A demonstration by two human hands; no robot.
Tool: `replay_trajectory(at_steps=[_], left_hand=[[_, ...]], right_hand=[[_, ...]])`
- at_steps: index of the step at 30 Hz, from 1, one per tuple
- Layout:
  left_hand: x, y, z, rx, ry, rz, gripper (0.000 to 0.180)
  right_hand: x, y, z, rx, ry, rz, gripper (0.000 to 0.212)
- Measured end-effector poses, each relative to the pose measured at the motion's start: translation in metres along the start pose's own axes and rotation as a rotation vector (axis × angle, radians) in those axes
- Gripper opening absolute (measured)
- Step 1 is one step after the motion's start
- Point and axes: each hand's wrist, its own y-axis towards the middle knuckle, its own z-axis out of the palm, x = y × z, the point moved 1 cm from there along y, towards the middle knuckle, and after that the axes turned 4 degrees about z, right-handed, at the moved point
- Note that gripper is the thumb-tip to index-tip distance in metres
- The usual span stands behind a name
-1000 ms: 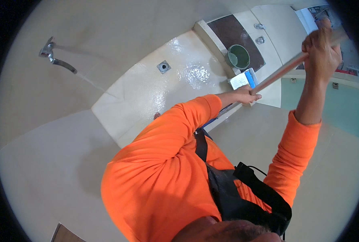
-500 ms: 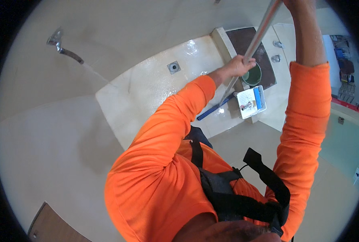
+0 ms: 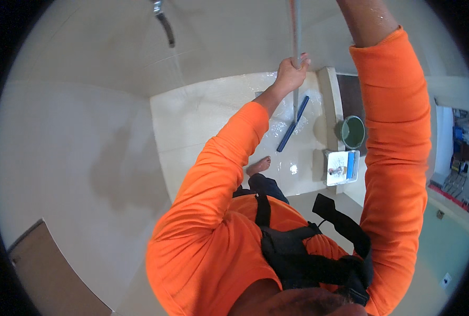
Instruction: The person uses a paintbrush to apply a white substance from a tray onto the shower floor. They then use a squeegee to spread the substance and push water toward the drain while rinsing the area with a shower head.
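Note:
My left hand [image 3: 291, 75] is wrapped round the metal pole [image 3: 296, 34] of a floor squeegee, partway along it. The long blue squeegee head [image 3: 293, 125] lies at a slant on the wet pale floor [image 3: 203, 126], with the pole standing up from its middle. My right arm [image 3: 390, 100] is raised along the right side, and its hand is beyond the top edge. A floor drain [image 3: 258, 94] shows only in part beside my left forearm.
Water falls from a spout [image 3: 166, 30] on the left wall. A low ledge [image 3: 330, 108] borders the wet floor at right. Past it stand a green bucket [image 3: 353, 131] and a white tub [image 3: 352, 176] holding a blue item. My bare foot [image 3: 259, 166] is on the floor.
The squeegee head has moved away from the white tub, farther onto the wet floor and turned steeper. My right hand has left the view at the top. My bare foot now shows.

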Motion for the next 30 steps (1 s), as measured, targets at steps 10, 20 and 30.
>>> replay_trajectory(at_steps=[10,20,30], left_hand=[[-0.040,-0.032,-0.087,-0.106,0.010,-0.220,0.049],[-0.073,-0.091,0.023,0.401,-0.056,-0.295,0.046],[-0.009,-0.154,0.133,0.780,-0.226,-0.198,0.031]], right_hand=[[0.083,-0.002,0.066,0.215,0.119,-0.064,0.041],[0.110,-0.066,-0.047,-0.170,-0.066,0.090,0.034],[0.004,-0.136,-0.107,-0.326,-0.165,0.503,0.037]])
